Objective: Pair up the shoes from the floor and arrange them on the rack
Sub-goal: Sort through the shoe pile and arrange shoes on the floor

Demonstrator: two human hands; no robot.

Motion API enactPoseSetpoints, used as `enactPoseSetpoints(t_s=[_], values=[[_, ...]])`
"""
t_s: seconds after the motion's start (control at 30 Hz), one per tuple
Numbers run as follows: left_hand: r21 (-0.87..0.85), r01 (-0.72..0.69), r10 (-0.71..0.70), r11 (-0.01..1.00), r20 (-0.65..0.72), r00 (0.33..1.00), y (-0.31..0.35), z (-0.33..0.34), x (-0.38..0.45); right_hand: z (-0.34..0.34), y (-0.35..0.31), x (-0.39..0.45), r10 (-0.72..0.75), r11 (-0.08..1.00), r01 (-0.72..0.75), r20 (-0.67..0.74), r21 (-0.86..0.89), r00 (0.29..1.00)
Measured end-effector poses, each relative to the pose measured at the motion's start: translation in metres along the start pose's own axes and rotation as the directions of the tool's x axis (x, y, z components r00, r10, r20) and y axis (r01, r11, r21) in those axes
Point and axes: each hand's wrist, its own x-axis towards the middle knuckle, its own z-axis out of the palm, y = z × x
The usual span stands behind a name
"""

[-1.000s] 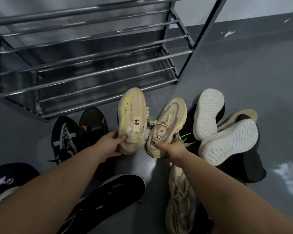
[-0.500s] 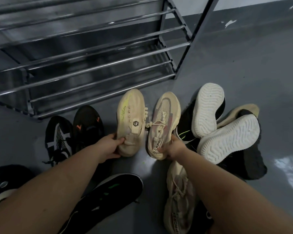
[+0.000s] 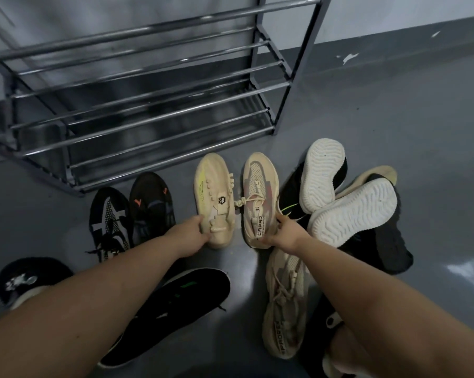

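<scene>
Two beige sneakers stand side by side on the grey floor, toes toward the metal shoe rack [image 3: 154,110]. My left hand [image 3: 191,236] grips the heel of the left beige sneaker [image 3: 215,197], which has a yellow-green stripe. My right hand [image 3: 285,233] grips the heel of the right beige sneaker [image 3: 259,195], which has grey-pink mesh and a "CAPRO" tab. Their laces touch between them. The rack's bars hold nothing.
Left of the pair lie a black-white sneaker [image 3: 109,222] and a black one with orange marks [image 3: 152,203]. Two white-soled black shoes [image 3: 339,197] lie piled at right. Another beige sneaker [image 3: 285,304] and a black shoe [image 3: 176,312] sit nearer me.
Both beige sneakers have been straightened and set parallel, toes toward the rack. The view has tilted up, showing more of the rack. Both hands stay on the heels.
</scene>
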Motion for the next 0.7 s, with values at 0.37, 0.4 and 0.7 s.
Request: enactPoseSetpoints(t_s=[0.37, 0.4, 0.7], values=[[0.54, -0.318, 0.313, 0.779, 0.105, 0.944, 0.061, 0.007, -0.05, -0.035, 0.029, -0.054, -0.259, 0.8, 0.107, -0.18, -0.59, 0.949], [0.537, -0.318, 0.315, 0.782, 0.1, 0.944, 0.068, 0.01, -0.049, -0.04, 0.035, -0.055, -0.284, 0.778, 0.112, -0.188, -0.619, 0.94], [0.205, -0.289, 0.278, 0.935, 0.082, 0.957, 0.149, 0.055, -0.02, -0.1, 0.076, -0.043, -0.313, 0.713, 0.039, -0.268, -0.7, 0.911]])
